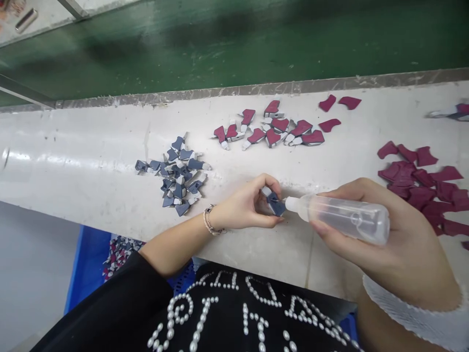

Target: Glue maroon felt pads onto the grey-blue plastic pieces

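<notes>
My left hand is closed on a small blue-and-grey plastic piece, pinching it between thumb and fingers just above the table. In my right hand lies a clear squeeze bottle with a white cap and thin tip, tilted almost level. Its tip points left and meets or nearly meets the blue face of the piece. Left of my hands is a pile of similar blue-and-grey pieces. Beyond them lie several grey pieces with maroon faces. A heap of flat maroon parts is at the right.
Three loose maroon parts lie toward the back of the white table. A green surface runs behind its metal edge strip. Below the front edge, a blue bin holds many small maroon, blue and grey pieces.
</notes>
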`<control>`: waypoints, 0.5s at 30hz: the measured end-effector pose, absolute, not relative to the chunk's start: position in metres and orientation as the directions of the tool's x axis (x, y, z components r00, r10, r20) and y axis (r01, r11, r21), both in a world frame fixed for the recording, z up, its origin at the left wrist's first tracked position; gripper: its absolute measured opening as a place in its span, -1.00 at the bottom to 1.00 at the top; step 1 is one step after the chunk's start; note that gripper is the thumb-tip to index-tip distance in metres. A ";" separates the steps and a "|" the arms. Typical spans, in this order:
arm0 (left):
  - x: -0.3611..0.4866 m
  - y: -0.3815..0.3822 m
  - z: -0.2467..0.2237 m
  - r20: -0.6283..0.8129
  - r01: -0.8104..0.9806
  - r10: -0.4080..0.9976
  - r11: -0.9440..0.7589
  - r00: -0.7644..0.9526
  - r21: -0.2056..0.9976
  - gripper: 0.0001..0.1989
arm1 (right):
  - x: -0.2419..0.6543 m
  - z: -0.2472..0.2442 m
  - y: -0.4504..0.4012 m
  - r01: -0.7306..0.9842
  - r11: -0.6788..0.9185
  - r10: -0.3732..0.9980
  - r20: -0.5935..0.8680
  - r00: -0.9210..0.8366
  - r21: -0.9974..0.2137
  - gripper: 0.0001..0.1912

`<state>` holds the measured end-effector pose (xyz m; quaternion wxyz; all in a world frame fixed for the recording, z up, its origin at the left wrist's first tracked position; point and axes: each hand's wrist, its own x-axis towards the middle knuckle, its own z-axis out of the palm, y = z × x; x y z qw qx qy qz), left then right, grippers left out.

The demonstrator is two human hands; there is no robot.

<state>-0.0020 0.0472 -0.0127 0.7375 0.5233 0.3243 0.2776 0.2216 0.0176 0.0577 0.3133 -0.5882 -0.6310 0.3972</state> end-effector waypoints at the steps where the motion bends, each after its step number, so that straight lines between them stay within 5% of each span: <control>1: -0.002 0.047 -0.013 -0.183 -0.074 0.748 0.296 0.638 0.952 -0.53 | 0.221 0.057 0.018 0.489 0.001 0.991 -0.064 -0.116 -0.872 -0.79; 8: -0.001 0.047 -0.013 -0.186 -0.027 0.750 0.263 0.635 0.965 -0.55 | 0.219 0.064 0.020 0.534 -0.062 0.989 -0.122 -0.079 -0.843 -0.76; 15: -0.001 0.048 -0.008 -0.196 -0.002 0.746 0.256 0.637 0.967 -0.59 | 0.220 0.060 0.024 0.560 0.045 0.985 -0.058 -0.163 -0.827 -0.75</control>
